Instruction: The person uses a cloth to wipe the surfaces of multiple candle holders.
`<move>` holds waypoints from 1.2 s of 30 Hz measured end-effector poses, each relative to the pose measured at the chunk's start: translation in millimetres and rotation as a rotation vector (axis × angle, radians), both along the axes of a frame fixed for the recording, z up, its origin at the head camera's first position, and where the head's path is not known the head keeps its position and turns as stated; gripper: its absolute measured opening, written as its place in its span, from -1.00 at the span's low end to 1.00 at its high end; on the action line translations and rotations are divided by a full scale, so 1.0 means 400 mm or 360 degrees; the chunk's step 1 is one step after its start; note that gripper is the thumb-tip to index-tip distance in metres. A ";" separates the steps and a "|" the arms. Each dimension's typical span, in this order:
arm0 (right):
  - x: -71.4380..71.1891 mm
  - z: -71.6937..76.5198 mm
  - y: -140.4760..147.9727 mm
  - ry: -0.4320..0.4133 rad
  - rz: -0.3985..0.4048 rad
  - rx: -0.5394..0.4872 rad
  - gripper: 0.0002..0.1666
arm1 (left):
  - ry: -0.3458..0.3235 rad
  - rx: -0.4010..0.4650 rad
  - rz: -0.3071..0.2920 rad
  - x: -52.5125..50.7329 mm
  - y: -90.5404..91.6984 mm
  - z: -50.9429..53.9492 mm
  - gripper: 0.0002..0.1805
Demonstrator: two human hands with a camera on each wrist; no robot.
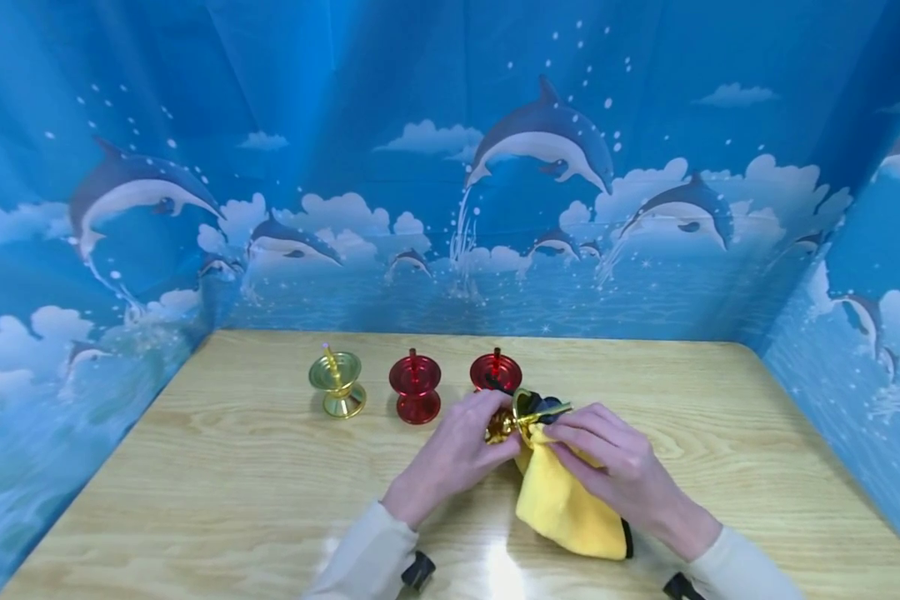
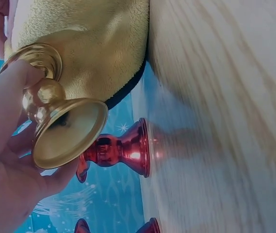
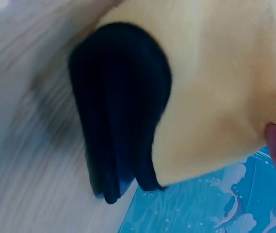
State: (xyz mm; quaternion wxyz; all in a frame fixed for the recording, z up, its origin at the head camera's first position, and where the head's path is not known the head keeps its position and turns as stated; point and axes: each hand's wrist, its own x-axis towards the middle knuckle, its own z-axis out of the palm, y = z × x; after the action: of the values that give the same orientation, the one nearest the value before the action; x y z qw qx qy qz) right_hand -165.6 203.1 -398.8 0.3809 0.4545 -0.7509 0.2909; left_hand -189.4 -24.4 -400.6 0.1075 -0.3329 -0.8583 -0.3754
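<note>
My left hand (image 1: 461, 442) grips a shiny gold candle holder (image 1: 526, 419), which is tipped on its side above the table. In the left wrist view, the hollow underside of its base (image 2: 72, 133) faces the camera, and fingers wrap its stem. My right hand (image 1: 618, 457) pinches a yellow cloth (image 1: 570, 508) with a dark edge at the holder's dish, close to its central post. The cloth hangs down below both hands, and in the right wrist view its dark folded border (image 3: 121, 97) droops. Parts of the holder are hidden by fingers and cloth.
Upright on the table stand a gold candle holder (image 1: 337, 385) at the left, a red candle holder (image 1: 415, 387) beside it, and another red one (image 1: 497, 371), partly hidden behind my left hand. A blue dolphin-print curtain (image 1: 420, 208) borders the wooden table (image 1: 232, 467).
</note>
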 end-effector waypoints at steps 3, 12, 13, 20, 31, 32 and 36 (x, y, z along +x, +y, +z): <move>-0.001 0.002 -0.010 0.0027 -0.0022 -0.0016 -0.65 | 0.0040 -0.0023 0.0009 0.000 -0.001 -0.001 -0.64; 0.002 0.003 -0.008 -0.0096 -0.0141 0.0122 -0.76 | 0.0085 -0.0073 0.0052 -0.003 -0.006 0.001 -0.68; 0.003 0.001 -0.004 -0.0132 -0.0122 0.0148 -0.80 | 0.0074 -0.0074 0.0052 -0.003 -0.007 0.000 -0.68; 0.004 -0.001 0.017 -0.0198 -0.0121 0.0320 -0.69 | 0.0033 -0.0044 0.0029 -0.002 -0.010 -0.004 -0.70; -0.040 0.006 0.009 0.0182 -0.0128 0.0177 -0.62 | 0.0024 -0.0060 0.0011 -0.006 -0.009 0.001 -0.70; -0.042 0.004 0.007 0.0171 -0.0098 0.0140 -0.63 | 0.0033 -0.0074 0.0009 -0.006 -0.010 0.001 -0.70; -0.042 0.002 -0.001 0.0090 -0.0005 0.0033 -0.65 | 0.0129 -0.0184 0.0003 -0.005 -0.009 0.003 -0.68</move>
State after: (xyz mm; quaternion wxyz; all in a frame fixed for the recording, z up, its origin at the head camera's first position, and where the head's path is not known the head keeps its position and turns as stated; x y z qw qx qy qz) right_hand -182.6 202.7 -397.9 0.3977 0.4654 -0.7434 0.2696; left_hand -191.5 -28.0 -399.4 0.1233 -0.3527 -0.8738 -0.3112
